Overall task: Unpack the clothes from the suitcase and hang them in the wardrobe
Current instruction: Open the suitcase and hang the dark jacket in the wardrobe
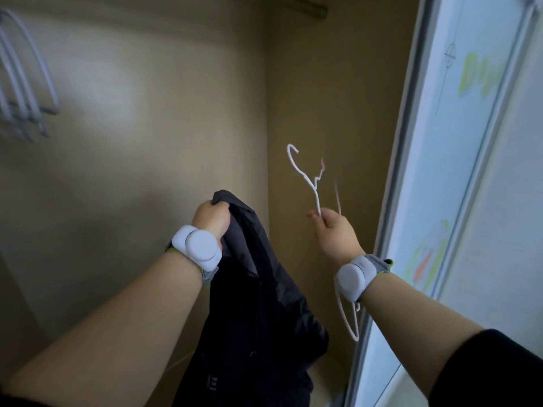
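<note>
Head view, looking into the wardrobe: the left hand has its grip closed tight on the top of a dark jacket, which hangs down before the back wall, between the two forearms. The right hand, raised beside the sliding door, pinches a thin white hanger in its fingertips, hook upward; a white loop below that wrist is perhaps part of the same hanger, too blurred to tell. More white hangers hang at upper left, and a rail end shows at the top.
</note>
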{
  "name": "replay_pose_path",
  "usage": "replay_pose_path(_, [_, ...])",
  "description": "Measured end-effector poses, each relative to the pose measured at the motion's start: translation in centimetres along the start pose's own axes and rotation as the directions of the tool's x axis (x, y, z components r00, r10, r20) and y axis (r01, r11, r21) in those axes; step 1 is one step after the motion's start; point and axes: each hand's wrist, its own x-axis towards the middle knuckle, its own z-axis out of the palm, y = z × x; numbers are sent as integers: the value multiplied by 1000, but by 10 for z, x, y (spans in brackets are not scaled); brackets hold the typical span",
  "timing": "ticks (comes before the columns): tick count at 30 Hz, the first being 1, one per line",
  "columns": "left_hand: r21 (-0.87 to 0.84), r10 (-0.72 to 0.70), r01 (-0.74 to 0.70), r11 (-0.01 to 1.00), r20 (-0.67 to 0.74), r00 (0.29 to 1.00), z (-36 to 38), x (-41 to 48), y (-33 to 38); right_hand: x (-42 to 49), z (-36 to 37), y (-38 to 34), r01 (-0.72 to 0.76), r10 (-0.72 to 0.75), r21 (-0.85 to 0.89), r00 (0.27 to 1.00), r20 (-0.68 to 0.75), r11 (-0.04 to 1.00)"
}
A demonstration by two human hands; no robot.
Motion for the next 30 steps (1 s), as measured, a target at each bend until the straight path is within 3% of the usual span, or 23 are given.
replay_pose_path(6, [29, -34, 33, 999, 21, 999, 0, 5, -4, -1, 1, 6, 0, 3, 45, 997, -73, 999])
replay_pose_path(8, [32, -43, 42, 999, 24, 999, -1, 7, -5, 2, 2, 2, -57, 59, 63, 998, -36, 996])
replay_pose_path(10, [44, -54, 53, 998, 30, 998, -2, 10, -6, 5, 4, -2, -108, 110, -35, 993, 39, 993])
replay_pose_path(14, [74, -102, 100, 992, 24, 995, -7, 16, -8, 4, 8, -7, -110, 120, -78, 982, 148, 991])
replay_pose_path(17, [64, -133, 130, 989, 45, 990, -11, 18, -9, 7, 6, -15, -184, 186, -35, 978, 91, 982])
replay_pose_path(21, [84, -141, 139, 987, 23, 990, -14, 19, -9, 11, -4, -26, -170, 210, 219, 962, -176, 961])
replay_pose_path(23, [90, -126, 124, 988, 22, 992, -13, 18, -7, 11, -8, -34, -144, 258, 427, 940, -222, 893])
replay_pose_path(27, [70, -113, 110, 991, 37, 993, -6, 10, -3, 9, -5, -47, -163, 366, 787, 927, -85, 595])
replay_pose_path(30, [-46, -144, 149, 988, 93, 985, 3, 3, 4, 3, 10, -42, -194, 364, 829, 931, -12, 524])
